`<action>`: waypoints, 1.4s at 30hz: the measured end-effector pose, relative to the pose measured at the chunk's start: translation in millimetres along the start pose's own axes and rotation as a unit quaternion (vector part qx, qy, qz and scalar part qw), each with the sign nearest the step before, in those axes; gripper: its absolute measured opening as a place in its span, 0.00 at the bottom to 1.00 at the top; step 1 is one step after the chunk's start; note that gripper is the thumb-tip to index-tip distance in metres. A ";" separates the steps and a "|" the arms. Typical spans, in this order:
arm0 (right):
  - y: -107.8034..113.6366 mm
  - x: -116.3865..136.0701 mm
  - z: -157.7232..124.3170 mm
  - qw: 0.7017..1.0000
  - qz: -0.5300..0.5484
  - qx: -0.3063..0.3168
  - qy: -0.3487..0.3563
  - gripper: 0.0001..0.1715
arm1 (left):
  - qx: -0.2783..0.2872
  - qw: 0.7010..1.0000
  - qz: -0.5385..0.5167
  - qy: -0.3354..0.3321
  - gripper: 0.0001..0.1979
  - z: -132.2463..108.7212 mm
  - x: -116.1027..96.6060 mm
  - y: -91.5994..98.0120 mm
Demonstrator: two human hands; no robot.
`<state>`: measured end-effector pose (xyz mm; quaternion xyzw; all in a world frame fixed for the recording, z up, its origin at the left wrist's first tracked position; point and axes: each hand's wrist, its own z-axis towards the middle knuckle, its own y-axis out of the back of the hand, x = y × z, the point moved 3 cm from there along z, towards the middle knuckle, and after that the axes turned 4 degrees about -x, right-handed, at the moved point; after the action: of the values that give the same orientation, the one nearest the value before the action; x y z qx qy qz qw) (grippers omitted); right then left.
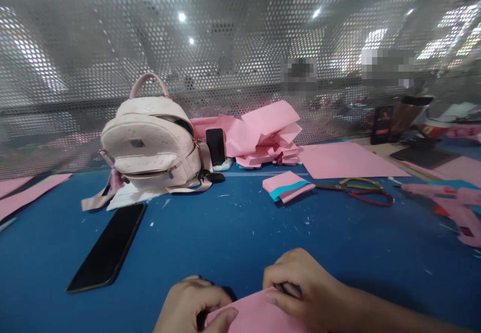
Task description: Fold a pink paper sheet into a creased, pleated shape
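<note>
A sheet of pink paper [257, 313] lies between my hands at the bottom edge, its lower part cut off by the frame. My left hand [195, 305] grips its left side, thumb on top and fingers curled under. On the far right edge of the sheet, my right hand [300, 290] pinches it between thumb and bent fingers. Beyond them, a small folded pink paper piece with a blue stripe [288, 187] rests on the blue table. Scissors [361, 188] with yellow and red handles lie beside it, blades touching or close to that piece.
A pale pink backpack [150, 142] stands at the back left, a large black phone [108, 248] in front of it. Crumpled pink paper [263, 137], a smaller phone [215, 146] and a flat pink sheet [349, 160] line the back. At right lies a pink glue gun [451, 203].
</note>
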<state>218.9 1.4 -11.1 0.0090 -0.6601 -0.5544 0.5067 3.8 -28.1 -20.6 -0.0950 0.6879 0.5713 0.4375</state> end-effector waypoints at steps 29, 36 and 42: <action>6.2 18.8 -7.6 0.980 0.189 0.000 0.070 0.20 | 0.040 0.996 -0.075 -0.001 0.13 25.5 -57.1 -2.3; 6.8 11.8 -7.5 0.985 0.164 -0.006 0.057 0.19 | 0.028 0.995 -0.095 0.007 0.17 17.3 -38.3 -0.4; 7.5 9.5 -5.8 0.989 0.148 0.006 0.015 0.20 | 0.017 0.990 -0.133 0.040 0.19 8.5 -8.3 -0.5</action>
<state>222.4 -5.4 0.0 -0.0771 -0.6493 -0.4698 0.5931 13.3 -24.0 -14.8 -0.2008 0.6958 0.4922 0.4830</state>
